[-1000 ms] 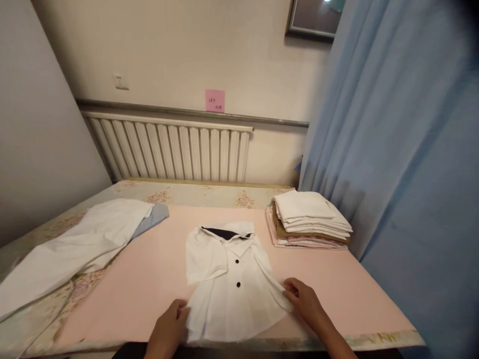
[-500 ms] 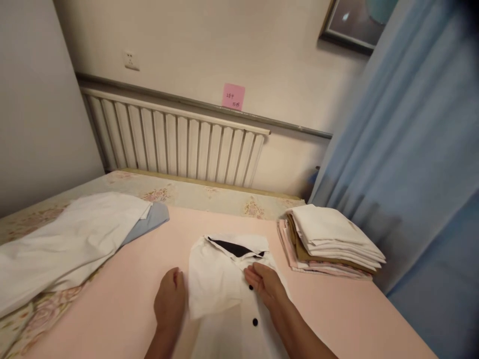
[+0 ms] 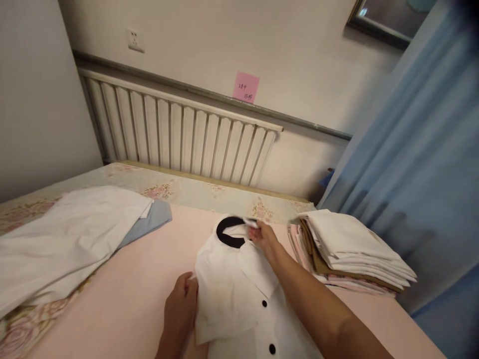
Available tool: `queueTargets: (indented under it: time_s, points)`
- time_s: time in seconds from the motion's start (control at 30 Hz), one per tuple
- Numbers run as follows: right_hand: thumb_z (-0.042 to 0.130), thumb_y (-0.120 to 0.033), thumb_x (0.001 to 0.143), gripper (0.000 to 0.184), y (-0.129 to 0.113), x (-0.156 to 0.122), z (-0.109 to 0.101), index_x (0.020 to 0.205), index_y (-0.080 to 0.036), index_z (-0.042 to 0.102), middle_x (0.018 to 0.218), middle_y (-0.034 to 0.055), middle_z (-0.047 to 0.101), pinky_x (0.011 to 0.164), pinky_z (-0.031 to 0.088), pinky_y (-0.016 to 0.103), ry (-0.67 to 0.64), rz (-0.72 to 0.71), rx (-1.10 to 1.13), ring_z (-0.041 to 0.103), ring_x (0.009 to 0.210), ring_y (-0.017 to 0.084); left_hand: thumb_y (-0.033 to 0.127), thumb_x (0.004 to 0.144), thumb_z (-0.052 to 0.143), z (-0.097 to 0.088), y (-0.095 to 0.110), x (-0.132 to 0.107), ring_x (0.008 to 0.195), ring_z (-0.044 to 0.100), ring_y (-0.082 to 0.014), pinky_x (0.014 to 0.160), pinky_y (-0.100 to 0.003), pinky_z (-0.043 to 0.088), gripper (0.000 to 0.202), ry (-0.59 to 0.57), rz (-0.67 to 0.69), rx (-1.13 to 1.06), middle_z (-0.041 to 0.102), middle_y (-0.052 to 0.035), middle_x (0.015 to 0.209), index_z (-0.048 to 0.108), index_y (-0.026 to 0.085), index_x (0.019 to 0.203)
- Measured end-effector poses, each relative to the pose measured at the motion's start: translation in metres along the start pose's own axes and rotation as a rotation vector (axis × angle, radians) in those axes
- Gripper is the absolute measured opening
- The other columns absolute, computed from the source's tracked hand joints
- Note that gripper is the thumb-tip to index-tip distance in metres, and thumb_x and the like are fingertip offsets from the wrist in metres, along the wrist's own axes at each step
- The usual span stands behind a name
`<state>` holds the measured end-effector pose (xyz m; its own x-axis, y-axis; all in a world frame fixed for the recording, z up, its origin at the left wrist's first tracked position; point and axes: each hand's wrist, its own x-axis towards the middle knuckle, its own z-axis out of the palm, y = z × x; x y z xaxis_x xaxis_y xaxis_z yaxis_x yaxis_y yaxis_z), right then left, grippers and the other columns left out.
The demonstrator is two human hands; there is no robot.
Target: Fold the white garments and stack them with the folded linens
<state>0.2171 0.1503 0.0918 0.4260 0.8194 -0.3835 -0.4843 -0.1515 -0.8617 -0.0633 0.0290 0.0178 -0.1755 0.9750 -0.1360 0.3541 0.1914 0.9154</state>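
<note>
A small white shirt (image 3: 232,289) with black buttons and a black inner collar lies on the pink surface (image 3: 123,299) in front of me. My right hand (image 3: 264,237) pinches the collar at the top of the shirt and lifts its edge. My left hand (image 3: 181,304) rests with fingers together against the folded left sleeve, its fingertips at the fabric's edge.
A stack of folded clothes (image 3: 352,252) sits at the right, beside a blue curtain (image 3: 419,164). White and blue cloths (image 3: 71,239) lie spread at the left on the floral cover. A white radiator (image 3: 179,132) runs along the back wall.
My right hand went from the shirt's hem to its chest, then up to the collar and took hold of it. My left hand slid up along the left sleeve. The camera moved closer.
</note>
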Motion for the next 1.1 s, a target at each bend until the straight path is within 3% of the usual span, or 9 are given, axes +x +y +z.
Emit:
queueTargets:
  time_s: [0.13, 0.27, 0.4, 0.5, 0.67, 0.8, 0.9, 1.0, 1.1]
  points:
    - [0.062, -0.03, 0.085, 0.034, -0.032, 0.023, 0.013, 0.119, -0.026, 0.057, 0.106, 0.0012, 0.068, 0.075, 0.053, 0.023, -0.077, -0.242, -0.059, 0.064, 0.091, 0.012, 0.046, 0.082, 0.049, 0.002, -0.003, 0.004, 0.089, 0.067, -0.0228, 0.074, -0.032, 0.05, 0.044, -0.021, -0.01, -0.076, 0.072, -0.0083, 0.098, 0.059, 0.02, 0.116]
    - [0.069, -0.022, 0.074, 0.034, -0.031, 0.016, -0.003, 0.108, -0.02, 0.063, 0.1, 0.0037, 0.069, 0.068, 0.053, 0.023, -0.082, -0.33, -0.22, 0.065, 0.081, 0.014, 0.046, 0.081, 0.05, 0.001, 0.001, 0.002, 0.091, 0.067, -0.0227, 0.073, -0.031, 0.051, 0.044, -0.048, -0.019, -0.091, 0.071, -0.0084, 0.102, 0.061, 0.019, 0.114]
    - [0.066, -0.018, 0.07, 0.023, -0.017, -0.007, -0.046, 0.092, -0.015, 0.064, 0.08, 0.0039, 0.069, 0.06, 0.05, 0.024, -0.005, -0.369, -0.398, 0.064, 0.065, 0.014, 0.046, 0.08, 0.052, 0.0, 0.006, -0.002, 0.087, 0.067, -0.0222, 0.072, -0.03, 0.051, 0.042, -0.084, -0.027, -0.136, 0.072, -0.0075, 0.098, 0.062, 0.019, 0.111]
    - [0.063, -0.019, 0.068, 0.015, -0.006, -0.032, -0.09, 0.083, -0.016, 0.064, 0.072, 0.0016, 0.067, 0.062, 0.049, 0.025, 0.101, -0.437, -0.538, 0.063, 0.064, 0.015, 0.044, 0.079, 0.055, 0.001, 0.006, -0.002, 0.086, 0.067, -0.0221, 0.072, -0.031, 0.051, 0.042, -0.125, -0.048, -0.198, 0.072, -0.0084, 0.097, 0.061, 0.018, 0.111]
    - [0.062, -0.023, 0.067, 0.012, 0.019, -0.088, -0.164, 0.079, -0.02, 0.065, 0.081, 0.0025, 0.067, 0.079, 0.044, 0.028, 0.292, -0.569, -0.738, 0.061, 0.085, 0.02, 0.037, 0.077, 0.061, 0.007, 0.001, 0.001, 0.086, 0.068, -0.0225, 0.07, -0.031, 0.052, 0.043, -0.175, -0.072, -0.258, 0.071, -0.0098, 0.097, 0.06, 0.016, 0.114]
    - [0.055, -0.032, 0.077, 0.015, 0.045, -0.12, -0.212, 0.081, -0.021, 0.064, 0.074, 0.0012, 0.065, 0.07, 0.041, 0.028, 0.274, -0.554, -1.066, 0.059, 0.074, 0.02, 0.034, 0.075, 0.065, 0.012, -0.001, 0.0, 0.081, 0.068, -0.0202, 0.067, -0.028, 0.053, 0.044, -0.206, -0.103, -0.35, 0.071, -0.0098, 0.095, 0.059, 0.016, 0.115]
    - [0.05, -0.031, 0.08, 0.017, 0.057, -0.126, -0.231, 0.082, -0.021, 0.063, 0.073, -0.0002, 0.065, 0.064, 0.039, 0.025, 0.188, -0.464, -1.299, 0.059, 0.069, 0.017, 0.033, 0.075, 0.065, 0.014, 0.001, -0.003, 0.078, 0.068, -0.0187, 0.065, -0.027, 0.053, 0.046, -0.256, -0.154, -0.437, 0.07, -0.0104, 0.098, 0.056, 0.016, 0.117]
    - [0.055, -0.022, 0.071, 0.006, 0.06, -0.127, -0.238, 0.068, -0.02, 0.06, 0.065, -0.0015, 0.061, 0.059, 0.035, 0.024, 0.139, -0.409, -1.401, 0.055, 0.063, 0.016, 0.032, 0.076, 0.064, 0.012, 0.005, -0.005, 0.076, 0.068, -0.0187, 0.062, -0.027, 0.053, 0.047, -0.329, -0.206, -0.496, 0.069, -0.0101, 0.097, 0.053, 0.017, 0.12]
    - [0.055, -0.015, 0.065, 0.011, 0.053, -0.132, -0.245, 0.057, -0.02, 0.052, 0.057, -0.0031, 0.055, 0.056, 0.031, 0.023, 0.128, -0.412, -1.439, 0.052, 0.059, 0.014, 0.024, 0.074, 0.062, 0.009, 0.008, -0.006, 0.071, 0.067, -0.0175, 0.058, -0.026, 0.051, 0.046, -0.372, -0.214, -0.51, 0.07, -0.0085, 0.094, 0.054, 0.017, 0.119]
